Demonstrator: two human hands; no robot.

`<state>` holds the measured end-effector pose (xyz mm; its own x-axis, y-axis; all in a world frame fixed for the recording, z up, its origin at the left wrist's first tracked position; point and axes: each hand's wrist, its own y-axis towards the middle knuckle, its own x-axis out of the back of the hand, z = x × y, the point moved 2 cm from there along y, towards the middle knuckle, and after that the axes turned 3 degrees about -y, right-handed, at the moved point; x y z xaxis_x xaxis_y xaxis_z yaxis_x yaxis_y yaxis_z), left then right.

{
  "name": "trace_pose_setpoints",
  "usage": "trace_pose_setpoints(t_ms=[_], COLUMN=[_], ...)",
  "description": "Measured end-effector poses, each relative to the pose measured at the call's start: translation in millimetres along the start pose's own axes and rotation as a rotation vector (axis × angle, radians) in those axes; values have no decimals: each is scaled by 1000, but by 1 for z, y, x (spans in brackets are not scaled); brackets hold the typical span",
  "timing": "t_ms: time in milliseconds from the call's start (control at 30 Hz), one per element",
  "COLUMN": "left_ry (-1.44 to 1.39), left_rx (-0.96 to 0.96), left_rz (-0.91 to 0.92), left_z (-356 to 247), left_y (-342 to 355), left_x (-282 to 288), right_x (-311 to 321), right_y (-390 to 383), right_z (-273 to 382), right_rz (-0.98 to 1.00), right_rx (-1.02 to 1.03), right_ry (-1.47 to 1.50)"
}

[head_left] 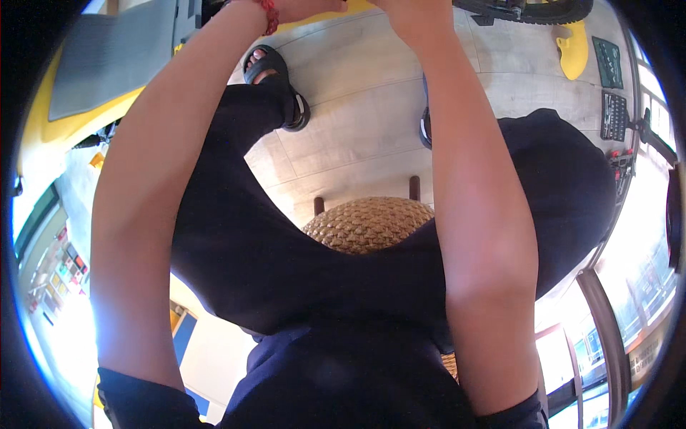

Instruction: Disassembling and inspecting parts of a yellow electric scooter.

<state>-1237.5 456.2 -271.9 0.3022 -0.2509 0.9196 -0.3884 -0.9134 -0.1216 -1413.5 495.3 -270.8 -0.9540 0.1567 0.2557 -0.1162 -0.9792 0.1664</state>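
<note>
Both my arms reach forward to the top edge of the head view, where the hands are partly cut off. My left hand [306,8], with a red beaded bracelet [270,16] at the wrist, points inward over a yellow surface [304,24]. Close to it on the right is my right hand [414,16], its fingers beyond the edge. What either hand touches or holds is hidden. Just right of my right hand shows part of a wheel with a black knobbly tyre [550,12].
I sit on a woven stool [368,223]. On the floor at right lie a yellow curved piece [572,50], a dark green case [607,62] and a black tool tray [614,116]. At far left is a grey panel [118,61] on a yellow frame [78,118].
</note>
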Motion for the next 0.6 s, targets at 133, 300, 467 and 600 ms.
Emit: trace_pose_setpoints(t_ms=[133,300,467,600], left_ry=[-15,-5,-26,-80], left_rx=[66,45,35,-114], left_rz=[51,-40,80,290], left_z=[-22,-26,-16,-17], left_y=[-3,-12,-3,-2], left_x=[20,8,18,45], right_x=[0,-6,-12,2], right_y=[2,1,-6,-5], right_z=[7,6,4,-9], right_rz=[13,-118,-140,34], right_rx=[-39,62,-17,-79], right_ry=[156,-7,-157,-46])
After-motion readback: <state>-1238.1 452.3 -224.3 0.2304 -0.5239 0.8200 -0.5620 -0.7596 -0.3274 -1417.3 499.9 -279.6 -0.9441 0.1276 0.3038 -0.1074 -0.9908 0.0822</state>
